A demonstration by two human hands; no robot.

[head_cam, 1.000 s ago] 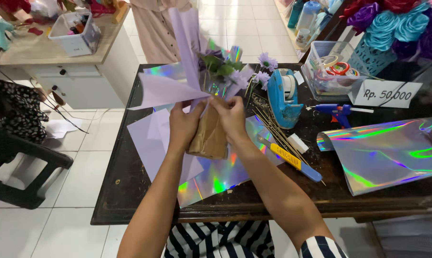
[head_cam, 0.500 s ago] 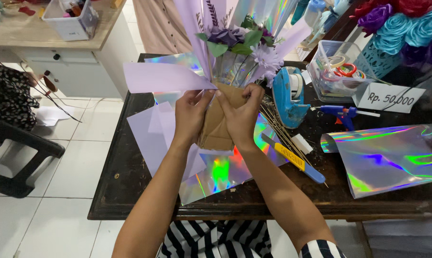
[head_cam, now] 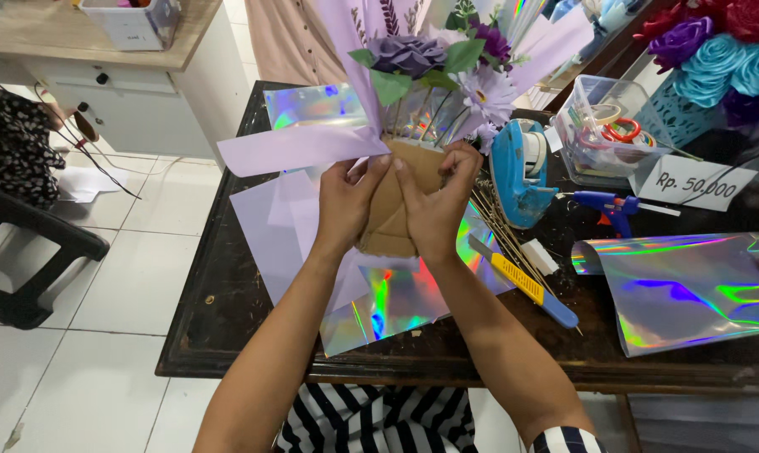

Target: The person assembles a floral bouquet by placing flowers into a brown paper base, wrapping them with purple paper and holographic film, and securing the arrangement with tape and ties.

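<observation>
Both hands, left hand and right hand, clasp the bouquet upright, flowers pointing away, above holographic sheets, left of the tape dispenser.

Two hands: left, right, both on one bouquet with a brown paper base.

Blooms in the bouquet: one purple rose, one pale daisy, one dark purple flower; others hidden by the wrap.

One dark counter. On it:
- one blue tape dispenser
- one blue glue gun
- one cutter, yellow and blue
- one white eraser block
- one clear box of small rolls, count unclear
- one price card
- one bundle of thin sticks, too many to count
- holographic sheets: one rolled at right, one under the forearms, one at the back
- lilac paper sheets, overlapping, at least two

One black stool. One white cabinet.
</observation>
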